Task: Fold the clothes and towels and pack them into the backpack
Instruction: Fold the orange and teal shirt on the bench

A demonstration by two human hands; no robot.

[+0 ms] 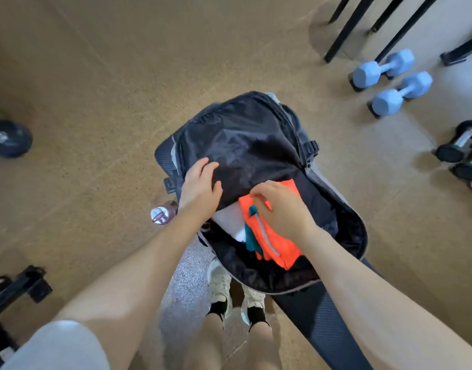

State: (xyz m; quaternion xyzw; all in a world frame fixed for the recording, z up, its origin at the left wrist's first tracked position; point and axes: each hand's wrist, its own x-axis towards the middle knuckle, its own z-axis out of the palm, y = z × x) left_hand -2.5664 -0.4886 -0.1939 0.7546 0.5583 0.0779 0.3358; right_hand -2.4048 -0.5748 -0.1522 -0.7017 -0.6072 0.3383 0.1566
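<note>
A black backpack (341, 222) lies open on the floor in front of my feet. Its front flap (245, 140) is lifted, and my left hand (200, 186) grips the flap's lower edge. Inside the main compartment lies a folded orange garment (278, 241) with a teal piece (252, 240) along its left side. A folded white cloth (229, 218) lies to the left of it, partly under the flap. My right hand (278, 205) rests on top of the orange garment with its fingers curled down; I cannot tell whether it pinches the fabric.
Two blue dumbbells (389, 78) and two chrome dumbbells (461, 153) lie at the right. Black chair legs (363, 25) stand at the top right. A dark weight (9, 138) is at the left, a bottle (162, 212) beside the backpack, and a black mat (325, 324) under it.
</note>
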